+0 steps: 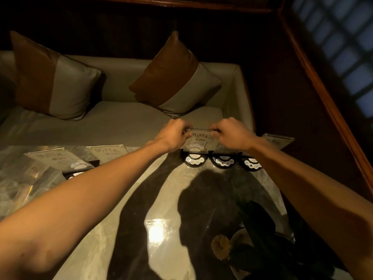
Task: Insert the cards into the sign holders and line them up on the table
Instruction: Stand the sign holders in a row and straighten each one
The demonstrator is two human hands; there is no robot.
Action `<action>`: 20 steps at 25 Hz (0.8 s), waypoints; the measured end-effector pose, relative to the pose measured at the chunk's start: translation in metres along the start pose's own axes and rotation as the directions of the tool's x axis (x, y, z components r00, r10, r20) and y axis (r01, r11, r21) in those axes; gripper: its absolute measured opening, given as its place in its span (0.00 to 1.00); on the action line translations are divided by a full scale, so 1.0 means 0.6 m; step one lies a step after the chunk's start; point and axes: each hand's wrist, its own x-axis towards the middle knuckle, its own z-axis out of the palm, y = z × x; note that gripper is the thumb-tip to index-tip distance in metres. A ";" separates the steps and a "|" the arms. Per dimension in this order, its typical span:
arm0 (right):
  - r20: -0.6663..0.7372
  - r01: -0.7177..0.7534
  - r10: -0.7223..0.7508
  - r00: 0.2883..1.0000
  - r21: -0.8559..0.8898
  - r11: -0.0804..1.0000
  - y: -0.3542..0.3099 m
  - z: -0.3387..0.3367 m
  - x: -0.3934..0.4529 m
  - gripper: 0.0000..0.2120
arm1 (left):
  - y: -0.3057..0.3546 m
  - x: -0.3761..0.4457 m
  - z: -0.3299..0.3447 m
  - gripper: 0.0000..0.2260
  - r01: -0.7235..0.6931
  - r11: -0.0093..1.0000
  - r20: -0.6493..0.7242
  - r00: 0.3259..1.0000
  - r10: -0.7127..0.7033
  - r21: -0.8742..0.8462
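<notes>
2 bare forearms, no sleeves, no jewellery.

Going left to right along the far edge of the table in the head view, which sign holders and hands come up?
Sign holder marked 10 → sign holder marked 01 → left hand → sign holder marked 06, held at its top by both hands → right hand → rightmost sign holder.

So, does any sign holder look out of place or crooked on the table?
Yes. Two sign holders at far left lie tilted back, apart from the three black bases at right. Both hands hold the 06 holder upright.
</notes>
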 end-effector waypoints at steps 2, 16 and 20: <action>-0.006 -0.006 0.006 1.000 0.016 1.000 0.007 -0.002 -0.003 0.14 | 0.004 0.003 0.002 0.09 -0.011 1.000 -0.006 1.000 0.011 -0.005; -0.014 -0.049 0.049 0.999 0.038 0.998 0.002 0.008 -0.002 0.11 | 0.003 0.005 -0.003 0.09 0.028 0.999 0.033 0.999 -0.028 0.018; -0.009 -0.038 0.038 0.999 0.079 0.996 0.001 0.006 -0.009 0.11 | -0.003 0.011 -0.011 0.09 0.001 1.000 0.084 0.996 -0.002 0.016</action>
